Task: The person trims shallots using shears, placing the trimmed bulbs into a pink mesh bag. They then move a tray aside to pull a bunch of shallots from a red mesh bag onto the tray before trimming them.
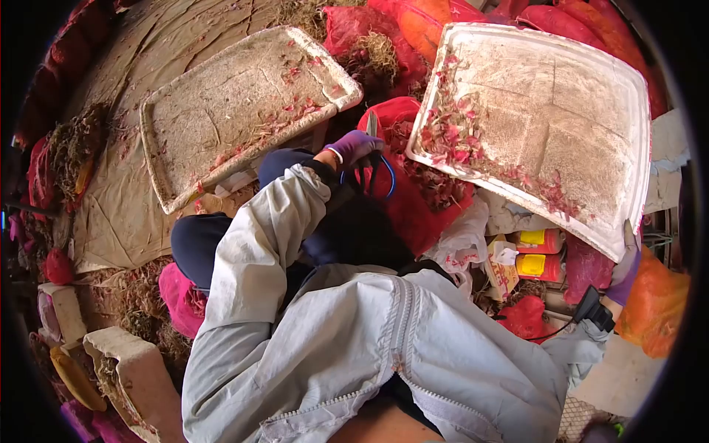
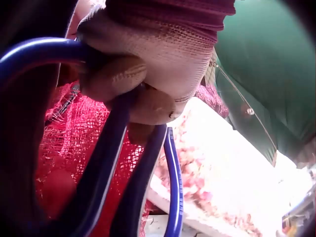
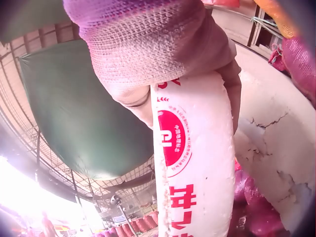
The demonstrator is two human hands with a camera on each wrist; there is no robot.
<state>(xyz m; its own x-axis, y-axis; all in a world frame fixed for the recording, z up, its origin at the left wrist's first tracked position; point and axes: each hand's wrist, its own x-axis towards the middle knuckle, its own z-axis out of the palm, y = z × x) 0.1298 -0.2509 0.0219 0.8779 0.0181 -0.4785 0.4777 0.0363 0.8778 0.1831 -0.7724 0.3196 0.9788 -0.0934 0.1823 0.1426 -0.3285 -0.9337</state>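
Note:
My left hand, in a purple and pale glove, holds a pair of scissors with blue handles. The blades point away from me. In the left wrist view the fingers curl round the blue handles. My right hand, gloved alike, grips the near right corner of a white foam lid. That lid is raised and tilted, with dry reddish skins gathered along its left and lower edges. In the right wrist view the fingers wrap over the lid's red-printed side.
A second foam lid with scattered skins lies on the left. Between the lids is a red mesh bag holding skins. Red and yellow packages and a white plastic bag sit below the right lid. A foam box stands lower left.

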